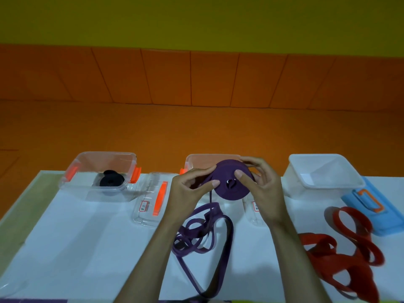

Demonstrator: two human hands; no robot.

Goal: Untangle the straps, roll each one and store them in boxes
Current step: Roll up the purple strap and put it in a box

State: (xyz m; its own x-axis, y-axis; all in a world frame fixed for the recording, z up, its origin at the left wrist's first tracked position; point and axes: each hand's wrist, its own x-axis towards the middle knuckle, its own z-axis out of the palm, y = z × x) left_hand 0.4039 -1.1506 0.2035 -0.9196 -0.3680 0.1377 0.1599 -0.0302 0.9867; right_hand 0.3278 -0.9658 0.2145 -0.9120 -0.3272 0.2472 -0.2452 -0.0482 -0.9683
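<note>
Just before the middle box [196, 159], the right hand [261, 184] grips the purple roll [229, 189]; the left hand [189, 190] pinches the tail [229, 239] feeding in; nearer than the box, that tail looks tangled; a snag could loosen the coil.

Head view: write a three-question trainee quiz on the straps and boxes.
1. True or false: the rolled black strap lies in the clear plastic box with orange clips.
2. Which strap do the left hand and right hand hold, part rolled? A green; B the purple flat strap; C yellow.
3. Fill in: the loose red flat strap lies on the white table, on the person's ____.
Key: 1 true; 2 B; 3 right.
</note>
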